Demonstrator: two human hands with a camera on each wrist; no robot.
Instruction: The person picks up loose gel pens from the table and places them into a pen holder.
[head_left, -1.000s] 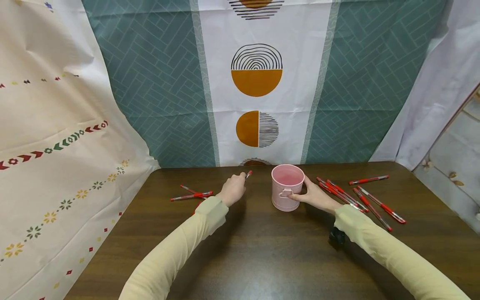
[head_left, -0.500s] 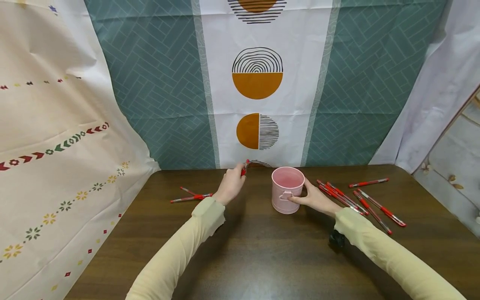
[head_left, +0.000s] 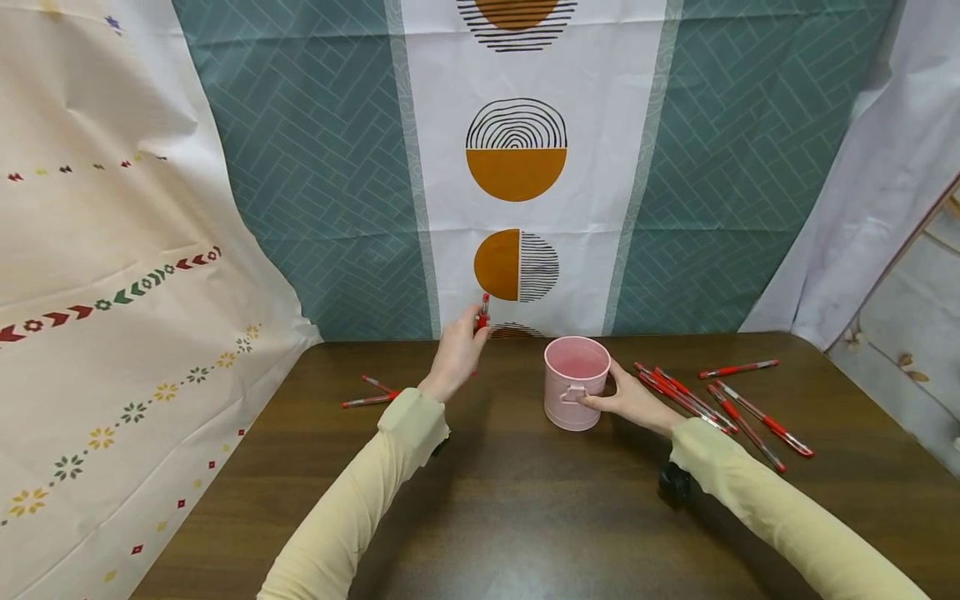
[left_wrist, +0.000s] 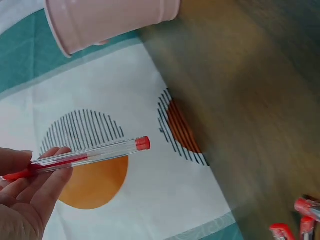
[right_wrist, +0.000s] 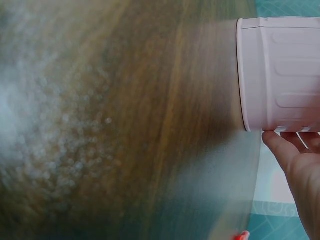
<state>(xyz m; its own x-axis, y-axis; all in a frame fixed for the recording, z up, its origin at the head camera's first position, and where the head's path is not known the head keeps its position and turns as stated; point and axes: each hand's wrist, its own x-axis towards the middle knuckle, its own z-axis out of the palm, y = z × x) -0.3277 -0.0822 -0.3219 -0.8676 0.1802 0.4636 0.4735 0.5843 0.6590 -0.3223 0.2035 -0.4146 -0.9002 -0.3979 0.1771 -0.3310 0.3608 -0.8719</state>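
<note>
A clear-barrelled pen with red ends is pinched between the thumb and fingers of my left hand. In the head view this pen points up, above the table and left of a pink bucket. The bucket stands upright on the table. My right hand holds it from its right side, the thumb by the small handle and the fingers reaching round behind. In the right wrist view the thumb touches the bucket's wall; the fingers are partly hidden there. The bucket's bottom inside is out of sight.
Several red pens lie scattered on the brown table to the right, some crossing. A few more pens lie at the left, partly hidden by my left arm. A patterned cloth hangs behind the table's back edge.
My left hand has risen and shifted slightly left, and the pen in it has tilted more upright. My right hand and the bucket stay in place.
</note>
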